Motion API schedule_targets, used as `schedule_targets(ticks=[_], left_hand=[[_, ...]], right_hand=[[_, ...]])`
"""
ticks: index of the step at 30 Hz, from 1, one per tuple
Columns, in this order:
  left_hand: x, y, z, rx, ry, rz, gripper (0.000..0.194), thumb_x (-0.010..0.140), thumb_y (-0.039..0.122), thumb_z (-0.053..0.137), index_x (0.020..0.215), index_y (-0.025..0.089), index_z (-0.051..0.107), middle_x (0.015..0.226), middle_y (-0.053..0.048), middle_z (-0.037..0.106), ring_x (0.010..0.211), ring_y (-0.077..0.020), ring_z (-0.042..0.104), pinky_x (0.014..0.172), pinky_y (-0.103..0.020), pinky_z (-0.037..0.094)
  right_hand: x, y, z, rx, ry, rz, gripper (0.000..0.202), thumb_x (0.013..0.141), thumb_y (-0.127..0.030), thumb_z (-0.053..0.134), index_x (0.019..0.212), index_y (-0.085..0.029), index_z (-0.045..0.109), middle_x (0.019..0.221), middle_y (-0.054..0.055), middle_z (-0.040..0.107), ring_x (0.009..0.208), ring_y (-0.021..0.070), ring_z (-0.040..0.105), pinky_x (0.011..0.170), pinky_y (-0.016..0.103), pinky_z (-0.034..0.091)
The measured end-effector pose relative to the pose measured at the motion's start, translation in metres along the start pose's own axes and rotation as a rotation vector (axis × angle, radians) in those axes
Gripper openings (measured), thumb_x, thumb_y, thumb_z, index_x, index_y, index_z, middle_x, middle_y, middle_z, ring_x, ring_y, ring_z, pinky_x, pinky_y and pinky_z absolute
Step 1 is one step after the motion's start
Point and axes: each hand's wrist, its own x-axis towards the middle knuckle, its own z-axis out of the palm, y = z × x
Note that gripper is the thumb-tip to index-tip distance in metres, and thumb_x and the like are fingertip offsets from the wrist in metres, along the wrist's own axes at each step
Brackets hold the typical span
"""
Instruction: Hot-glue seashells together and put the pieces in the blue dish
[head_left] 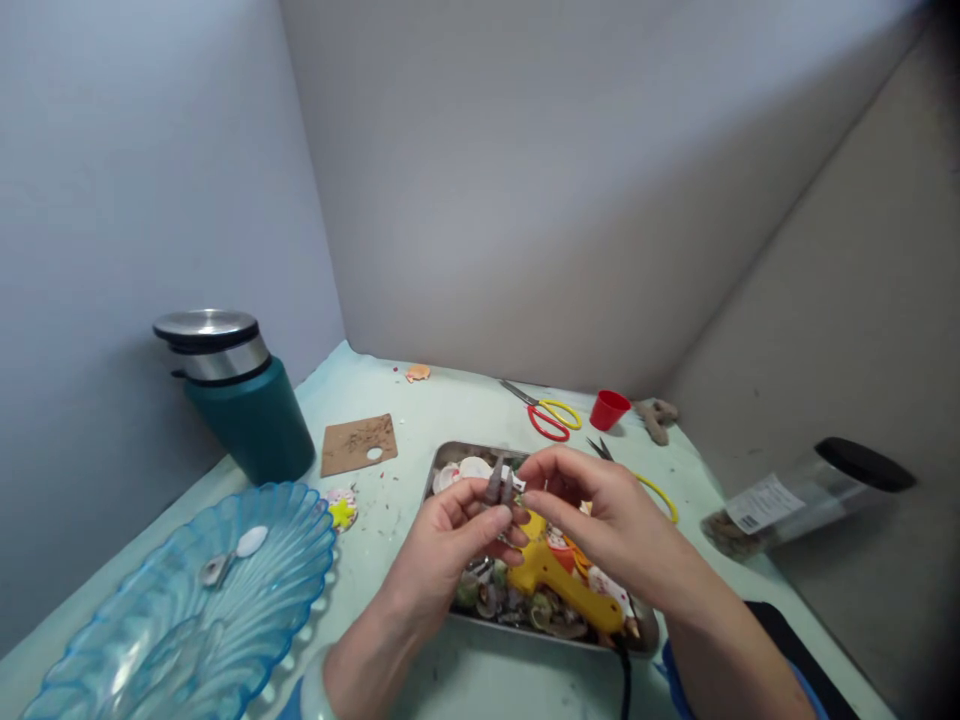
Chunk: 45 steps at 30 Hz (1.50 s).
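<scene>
My left hand (455, 540) pinches two slim grey spiral seashells (500, 485) side by side between thumb and fingers, their pointed ends up. Close against its fingertips, my right hand (581, 500) has curled fingers, with thumb and forefinger a little apart; whether it touches the shells is hard to tell. Both hands are over a metal tray (517, 632) full of mixed shells. A yellow glue gun (566, 585) lies across the tray, and its dark cord (625, 675) runs off the near edge.
Left are a blue scalloped dish (277, 560) with small pieces and a teal bottle (251, 420). Behind lie brown card (360, 443), red-yellow scissors (551, 415), a red cup (609, 408) and driftwood (658, 420). A clear jar (787, 510) leans right; more scissors (660, 495) lie partly hidden.
</scene>
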Motion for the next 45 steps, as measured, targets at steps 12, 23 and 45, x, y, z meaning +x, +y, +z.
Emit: schedule_targets(ticks=[12, 23, 45], left_hand=[[-0.002, 0.006, 0.005, 0.020, -0.036, -0.039, 0.040, 0.085, 0.039, 0.065, 0.117, 0.014, 0.059, 0.092, -0.009, 0.070, 0.078, -0.0163, 0.067, 0.074, -0.030, 0.054], [-0.001, 0.013, 0.008, 0.074, 0.059, 0.005, 0.026, 0.078, 0.037, 0.072, 0.092, 0.015, 0.069, 0.088, -0.005, 0.067, 0.078, -0.0134, 0.062, 0.074, -0.026, 0.051], [-0.014, 0.010, -0.002, 0.829, 0.207, 0.730, 0.019, 0.074, 0.005, 0.062, 0.088, 0.018, 0.067, 0.084, -0.006, 0.073, 0.079, -0.0182, 0.068, 0.075, -0.031, 0.055]], right_hand=[[0.000, 0.007, -0.001, -0.133, 0.169, -0.315, 0.011, 0.091, -0.014, 0.054, 0.086, -0.018, 0.062, 0.078, 0.003, 0.063, 0.067, 0.0138, 0.056, 0.061, 0.027, 0.043], [0.003, 0.013, -0.002, -0.031, 0.112, -0.339, 0.009, 0.091, -0.014, 0.055, 0.088, -0.020, 0.062, 0.080, 0.002, 0.063, 0.071, 0.0138, 0.057, 0.064, 0.027, 0.045], [0.000, 0.008, 0.002, -0.001, -0.046, -0.298, 0.008, 0.090, -0.016, 0.058, 0.088, -0.022, 0.062, 0.082, 0.000, 0.066, 0.074, 0.0125, 0.059, 0.069, 0.026, 0.045]])
